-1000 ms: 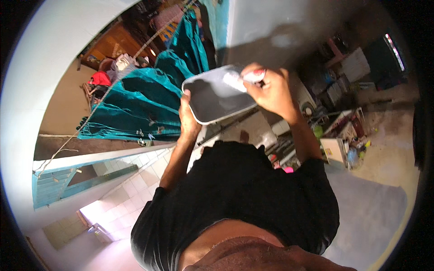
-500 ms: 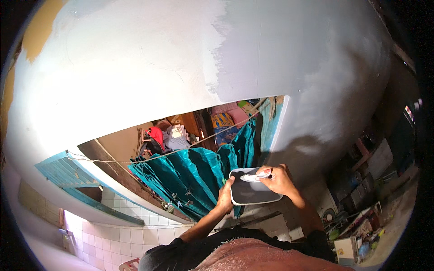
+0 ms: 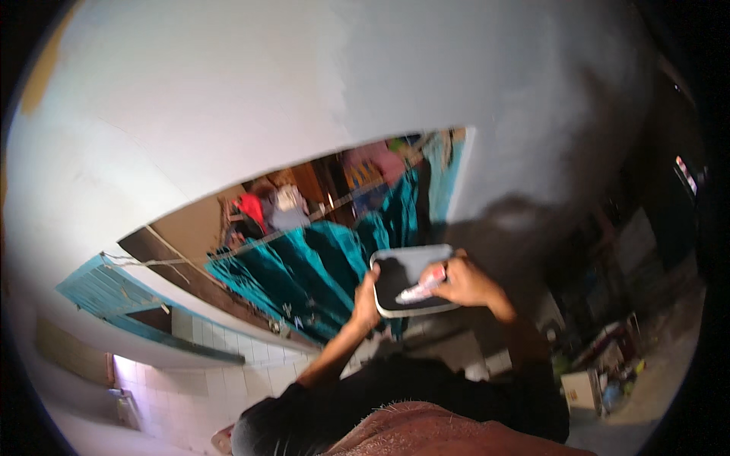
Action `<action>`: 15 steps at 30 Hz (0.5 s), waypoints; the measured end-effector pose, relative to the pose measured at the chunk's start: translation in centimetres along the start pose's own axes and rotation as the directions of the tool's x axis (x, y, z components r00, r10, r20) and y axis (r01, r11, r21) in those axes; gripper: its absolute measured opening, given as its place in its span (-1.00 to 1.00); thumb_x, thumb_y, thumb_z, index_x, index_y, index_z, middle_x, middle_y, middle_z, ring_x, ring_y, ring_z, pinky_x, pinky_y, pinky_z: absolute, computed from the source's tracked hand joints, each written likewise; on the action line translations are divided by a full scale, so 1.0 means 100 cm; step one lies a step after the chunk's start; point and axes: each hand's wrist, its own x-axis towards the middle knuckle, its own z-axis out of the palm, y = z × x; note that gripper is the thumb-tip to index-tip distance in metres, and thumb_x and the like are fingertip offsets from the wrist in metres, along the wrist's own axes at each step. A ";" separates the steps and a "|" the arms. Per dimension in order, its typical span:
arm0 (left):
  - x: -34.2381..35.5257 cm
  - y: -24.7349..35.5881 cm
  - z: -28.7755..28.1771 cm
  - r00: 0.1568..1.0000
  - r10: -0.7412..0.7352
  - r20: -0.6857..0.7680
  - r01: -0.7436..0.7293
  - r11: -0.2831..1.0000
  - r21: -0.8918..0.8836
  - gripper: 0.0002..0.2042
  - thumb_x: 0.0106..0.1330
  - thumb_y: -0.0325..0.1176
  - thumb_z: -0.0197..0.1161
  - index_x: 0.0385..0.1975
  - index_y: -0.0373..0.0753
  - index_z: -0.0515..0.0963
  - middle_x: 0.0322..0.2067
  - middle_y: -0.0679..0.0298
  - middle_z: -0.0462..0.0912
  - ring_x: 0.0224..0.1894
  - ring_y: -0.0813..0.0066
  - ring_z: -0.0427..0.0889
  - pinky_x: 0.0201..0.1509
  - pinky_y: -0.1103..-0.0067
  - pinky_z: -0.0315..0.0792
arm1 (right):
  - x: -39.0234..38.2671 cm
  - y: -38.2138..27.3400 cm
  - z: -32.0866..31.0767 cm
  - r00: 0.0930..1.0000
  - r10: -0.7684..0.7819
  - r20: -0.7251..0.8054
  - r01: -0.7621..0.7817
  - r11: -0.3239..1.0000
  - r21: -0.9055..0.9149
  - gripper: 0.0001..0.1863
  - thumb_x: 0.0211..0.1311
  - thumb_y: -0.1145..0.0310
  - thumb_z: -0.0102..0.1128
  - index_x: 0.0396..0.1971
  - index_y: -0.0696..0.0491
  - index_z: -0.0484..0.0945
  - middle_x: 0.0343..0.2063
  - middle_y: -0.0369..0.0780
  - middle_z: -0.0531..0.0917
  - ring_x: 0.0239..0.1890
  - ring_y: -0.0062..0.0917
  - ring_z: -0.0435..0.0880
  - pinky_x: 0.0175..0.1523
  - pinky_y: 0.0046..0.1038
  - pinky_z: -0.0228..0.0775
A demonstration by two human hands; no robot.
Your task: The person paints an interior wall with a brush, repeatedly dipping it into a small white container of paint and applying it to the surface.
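The left grip clamps a smooth, round-cornered tray by its edge; the right grip pinches a slim stick above it, tip nearer the lower rim than half a second ago.

White tube now nr lwr tray rim.

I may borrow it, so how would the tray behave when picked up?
Likely stiff: the tray shows no visible sag. Probably light, since the left hand holds it by one edge. Unlikely to roll, given its low, boxy shape.
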 end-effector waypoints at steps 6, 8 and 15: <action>-0.007 0.000 0.006 0.998 -0.045 0.045 0.044 0.999 0.031 -0.44 0.40 0.07 0.08 0.14 -0.33 0.43 0.03 0.09 0.59 0.04 0.27 0.61 0.21 0.38 0.46 | 0.008 0.031 0.015 0.988 0.011 0.157 -0.089 0.861 0.501 -0.87 0.04 0.55 0.39 -0.40 0.18 0.61 -0.44 -0.27 0.67 -0.34 -0.66 0.59 -0.16 -0.52 0.44; -0.008 -0.003 0.001 0.996 -0.061 0.063 0.057 0.996 0.062 -0.39 0.39 0.13 0.03 0.20 -0.28 0.37 0.11 0.07 0.54 0.12 0.23 0.57 0.30 0.34 0.39 | 0.008 0.035 0.015 0.981 -0.006 0.192 -0.094 0.856 0.509 -0.85 0.07 0.54 0.40 -0.38 0.23 0.62 -0.41 -0.25 0.67 -0.32 -0.65 0.60 -0.15 -0.54 0.43; -0.015 -0.008 0.016 0.996 -0.013 0.087 0.019 0.997 -0.069 -0.44 0.41 0.00 0.09 0.18 -0.38 0.35 0.06 0.00 0.53 0.04 0.18 0.60 0.17 0.32 0.52 | -0.007 0.038 -0.001 0.996 0.084 0.025 -0.085 0.847 0.525 -0.87 0.13 0.53 0.37 -0.35 0.24 0.65 -0.37 -0.21 0.70 -0.28 -0.59 0.66 -0.12 -0.52 0.46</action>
